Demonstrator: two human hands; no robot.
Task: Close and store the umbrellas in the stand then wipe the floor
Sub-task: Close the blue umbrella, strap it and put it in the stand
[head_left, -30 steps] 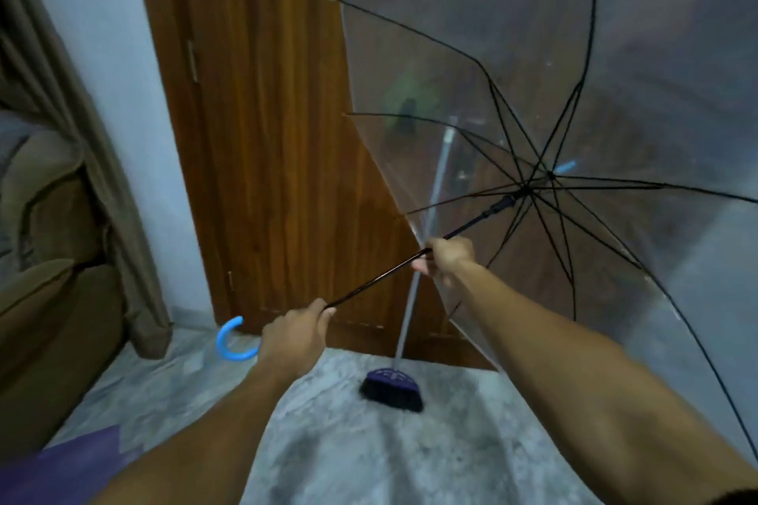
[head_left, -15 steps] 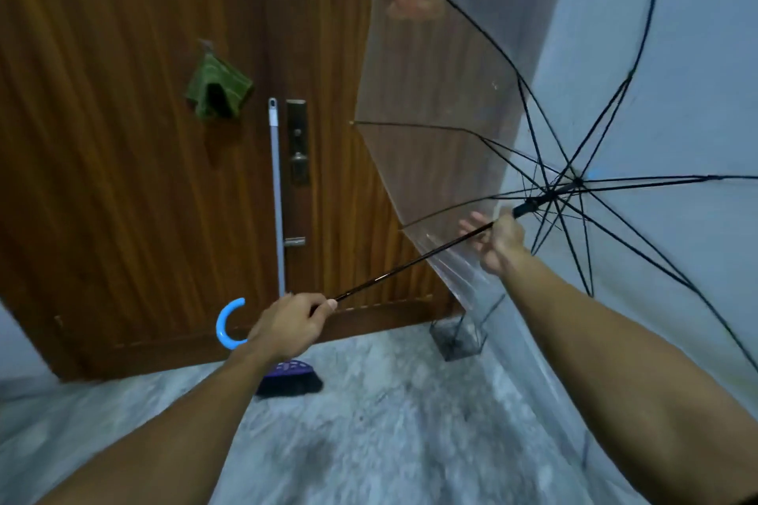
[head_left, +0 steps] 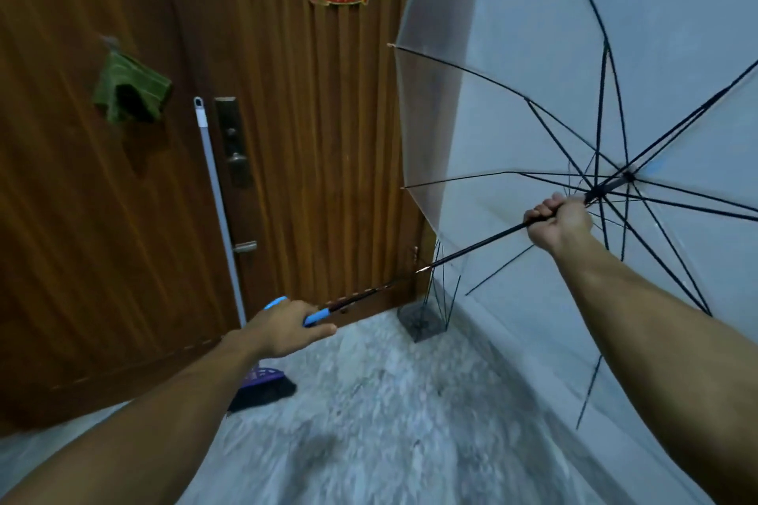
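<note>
A: Umbrella (head_left: 533, 127) is open at the right, near the wall; the left hand (head_left: 287, 326) grips its blue handle (head_left: 316, 316), the right hand (head_left: 560, 221) is clamped on the shaft.

B: Ribs may catch the wire stand (head_left: 422, 320) below, or the runner may pinch fingers.

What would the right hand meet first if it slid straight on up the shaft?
The right hand would likely meet the umbrella's runner, where the ribs join, just ahead of its knuckles.
</note>
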